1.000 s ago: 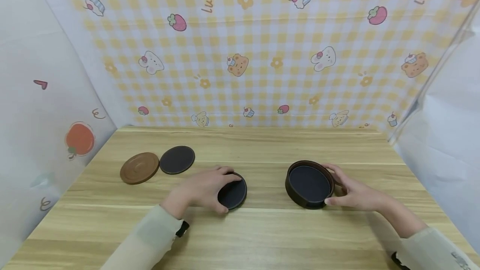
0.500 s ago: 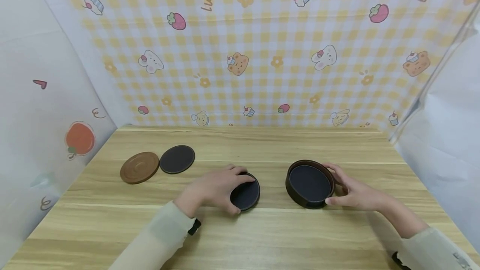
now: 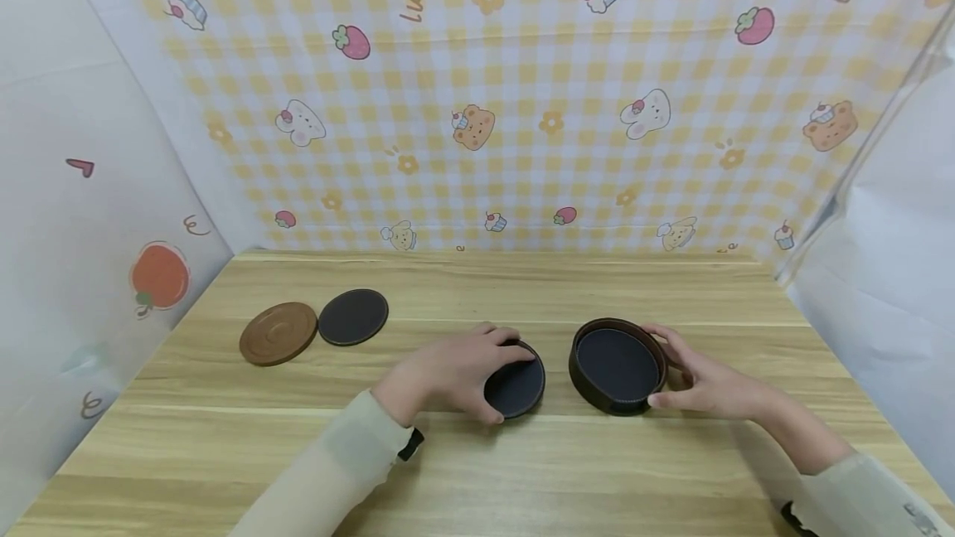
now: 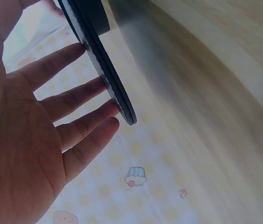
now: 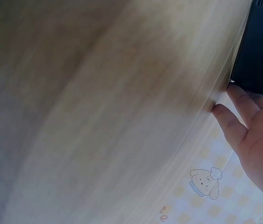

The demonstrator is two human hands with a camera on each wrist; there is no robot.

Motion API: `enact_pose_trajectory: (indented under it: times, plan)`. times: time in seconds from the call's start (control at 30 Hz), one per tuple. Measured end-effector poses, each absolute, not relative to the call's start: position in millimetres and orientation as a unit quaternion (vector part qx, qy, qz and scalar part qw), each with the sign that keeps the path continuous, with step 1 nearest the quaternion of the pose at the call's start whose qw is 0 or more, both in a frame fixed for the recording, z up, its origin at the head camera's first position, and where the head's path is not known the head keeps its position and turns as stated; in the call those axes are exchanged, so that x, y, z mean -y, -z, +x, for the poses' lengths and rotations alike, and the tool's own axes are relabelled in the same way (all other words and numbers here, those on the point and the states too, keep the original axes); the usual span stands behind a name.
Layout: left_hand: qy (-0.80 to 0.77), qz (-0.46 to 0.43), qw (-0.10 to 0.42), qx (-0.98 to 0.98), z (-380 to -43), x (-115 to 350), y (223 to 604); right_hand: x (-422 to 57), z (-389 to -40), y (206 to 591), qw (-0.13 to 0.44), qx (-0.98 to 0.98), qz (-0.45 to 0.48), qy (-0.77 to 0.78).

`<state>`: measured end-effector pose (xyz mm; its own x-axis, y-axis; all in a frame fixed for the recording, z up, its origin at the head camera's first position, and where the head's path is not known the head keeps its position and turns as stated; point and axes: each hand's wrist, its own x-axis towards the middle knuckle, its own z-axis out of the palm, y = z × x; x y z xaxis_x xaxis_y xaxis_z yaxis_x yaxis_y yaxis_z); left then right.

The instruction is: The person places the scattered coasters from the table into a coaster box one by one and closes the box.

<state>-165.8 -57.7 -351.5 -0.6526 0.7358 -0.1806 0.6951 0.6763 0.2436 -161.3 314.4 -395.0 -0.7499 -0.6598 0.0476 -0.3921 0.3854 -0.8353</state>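
My left hand (image 3: 462,367) grips a round black coaster (image 3: 518,388) by its edge, thumb at the near side and fingers at the far side. In the left wrist view the coaster (image 4: 106,67) shows a groove along its edge, like two thin layers, and the fingertips touch its underside. To its right stands a round black coaster holder (image 3: 592,388) with a brown inner wall and a dark disc (image 3: 615,365) inside. My right hand (image 3: 701,384) holds this holder at its right side, thumb at the near wall and fingers behind.
At the left of the wooden table (image 3: 477,487) lie a brown coaster (image 3: 278,334) with ring marks and a flat black coaster (image 3: 353,317), edge to edge. A checked cloth (image 3: 515,89) hangs behind the table, with white sheets at both sides.
My left hand has moved right with the black coaster, closer to the holder. The right hand and the holder have stayed in place.
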Motion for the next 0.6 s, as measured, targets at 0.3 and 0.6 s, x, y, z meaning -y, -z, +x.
enact_pose_trajectory:
  times: [0.3,0.6]
  plan:
    - [-0.063,0.430,0.114,-0.894,-173.2,37.0,347.6,-316.4,-160.9,395.9,0.152,-0.829,-0.307,0.443]
    - [-0.051,0.451,0.106,-0.885,-183.7,13.0,339.3,-315.1,-160.2,394.2,0.153,-0.829,-0.304,0.443]
